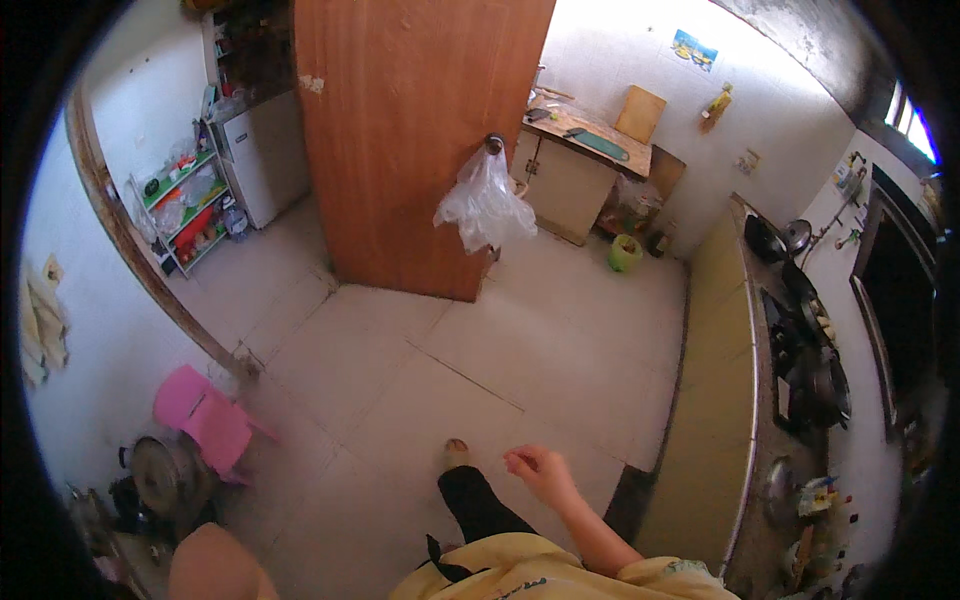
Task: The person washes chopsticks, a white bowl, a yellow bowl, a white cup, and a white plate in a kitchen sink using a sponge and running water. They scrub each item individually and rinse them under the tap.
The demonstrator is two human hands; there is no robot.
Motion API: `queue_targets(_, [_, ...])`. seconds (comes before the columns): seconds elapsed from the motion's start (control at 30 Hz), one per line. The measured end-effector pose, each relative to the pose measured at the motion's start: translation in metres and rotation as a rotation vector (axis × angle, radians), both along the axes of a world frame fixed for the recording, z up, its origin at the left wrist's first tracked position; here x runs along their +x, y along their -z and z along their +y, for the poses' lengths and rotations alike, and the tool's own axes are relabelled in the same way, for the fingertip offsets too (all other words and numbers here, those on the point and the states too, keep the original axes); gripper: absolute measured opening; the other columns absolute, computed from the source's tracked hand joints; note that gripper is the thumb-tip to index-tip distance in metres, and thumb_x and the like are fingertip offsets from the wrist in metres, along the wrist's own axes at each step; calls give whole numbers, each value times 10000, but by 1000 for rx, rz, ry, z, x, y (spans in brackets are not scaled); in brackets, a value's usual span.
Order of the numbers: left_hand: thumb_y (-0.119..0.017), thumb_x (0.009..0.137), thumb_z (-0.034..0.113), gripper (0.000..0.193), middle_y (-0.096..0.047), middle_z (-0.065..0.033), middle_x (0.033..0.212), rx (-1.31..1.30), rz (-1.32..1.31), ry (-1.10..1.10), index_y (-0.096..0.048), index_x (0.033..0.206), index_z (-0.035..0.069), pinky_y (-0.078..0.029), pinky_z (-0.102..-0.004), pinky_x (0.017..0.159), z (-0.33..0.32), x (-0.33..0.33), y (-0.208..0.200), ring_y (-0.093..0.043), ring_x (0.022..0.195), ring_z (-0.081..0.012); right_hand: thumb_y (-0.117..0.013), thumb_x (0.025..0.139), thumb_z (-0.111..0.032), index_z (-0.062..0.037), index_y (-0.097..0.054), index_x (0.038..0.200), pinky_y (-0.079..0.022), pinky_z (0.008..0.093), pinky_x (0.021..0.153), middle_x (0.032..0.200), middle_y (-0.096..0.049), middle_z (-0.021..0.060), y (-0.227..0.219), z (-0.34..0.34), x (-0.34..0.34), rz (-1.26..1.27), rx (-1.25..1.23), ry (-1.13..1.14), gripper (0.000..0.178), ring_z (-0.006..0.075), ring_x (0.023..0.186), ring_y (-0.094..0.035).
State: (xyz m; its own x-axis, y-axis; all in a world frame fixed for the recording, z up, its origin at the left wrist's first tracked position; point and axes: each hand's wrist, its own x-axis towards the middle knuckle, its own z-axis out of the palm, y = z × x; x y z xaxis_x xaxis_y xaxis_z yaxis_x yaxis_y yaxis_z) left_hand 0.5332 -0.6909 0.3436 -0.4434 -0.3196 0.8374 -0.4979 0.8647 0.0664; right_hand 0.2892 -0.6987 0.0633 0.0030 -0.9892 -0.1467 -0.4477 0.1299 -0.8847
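My right hand [538, 470] hangs in front of my body above the tiled floor, loosely curled with no object visible in it. It is nearest to my dark trouser leg and one foot. At the lower left part of my left arm [218, 568] shows, but the hand itself lies outside the picture. Beyond that arm are a pink plastic chair [207, 415] and a round lidded metal pot [165, 475]. Ahead, a brown wooden door [410, 130] stands ajar, with clear plastic bags [487, 205] hung on its knob.
A counter [745, 400] with a stove [785, 350] and black pans runs along the right. Past the door stand a worktable [585, 130] with cutting boards and a green bin [626, 254]. Farther left are a shelf rack [185, 210] and a white fridge [262, 155].
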Motion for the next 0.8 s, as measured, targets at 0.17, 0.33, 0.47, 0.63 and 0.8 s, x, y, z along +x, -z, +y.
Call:
queue_targets(0.17, [-569, 718, 115, 186, -544, -82, 883, -38, -7, -127, -582, 901, 85, -442, -262, 522, -89, 35, 10, -538, 661, -201, -529, 816, -139, 11, -596, 897, -452, 233, 646, 745, -613, 69, 1, -121, 49, 2, -20, -135, 183, 117, 695, -572])
queue_targets(0.33, [-574, 708, 89, 180, -545, -88, 905, -107, -5, -324, -594, 886, 71, -445, -260, 532, -167, 81, 12, -544, 678, -206, -539, 810, -160, -10, -602, 909, -450, 239, 650, 745, -610, 68, -15, -264, 101, -99, 2, -292, 191, 123, 689, -564])
queue_targets(0.47, [-579, 700, 69, 175, -545, -93, 922, -68, 49, -518, -604, 873, 60, -447, -258, 540, -219, 144, 56, -549, 691, -211, -536, 812, -234, -44, -597, 962, -432, 258, 728, 905, -600, 76, 9, -386, 154, 364, -341, -658, 250, 142, 833, -551])
queue_targets(0.63, [-589, 679, 40, 180, -511, -110, 1007, 600, 143, -830, -605, 858, 47, -450, -290, 613, -301, 254, 198, -541, 769, -231, -534, 810, -287, -86, -585, 987, -425, 307, 765, 990, -578, 97, -27, -525, 230, -343, 513, -681, 273, 206, 908, -538])
queue_targets(0.8, [-605, 692, 96, 206, -490, -111, 1059, 874, -89, -831, -601, 898, 105, -421, -351, 734, -396, 377, 278, -489, 917, -271, -527, 792, -239, -60, -572, 938, -457, 351, 625, 850, -602, 122, 145, -652, 227, -776, 651, 25, 236, 241, 767, -577])
